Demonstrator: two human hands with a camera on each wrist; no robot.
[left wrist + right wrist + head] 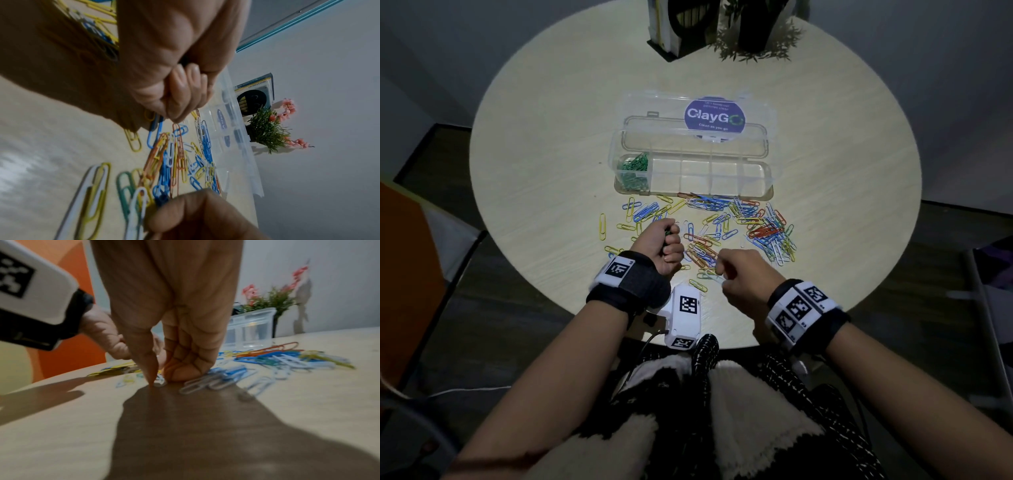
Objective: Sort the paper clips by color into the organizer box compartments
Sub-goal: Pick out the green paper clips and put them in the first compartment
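paper clips [722, 226] lie scattered on the round table [534, 154] between you and the organizer box [763, 178], the farthest touching its front wall. its leftmost compartment holds green clips [635, 169]; the lid stands open behind. your left hand [662, 245] is fisted around green clips. your right hand [739, 277] pinches a clip near the table's front edge, well short of the rim.
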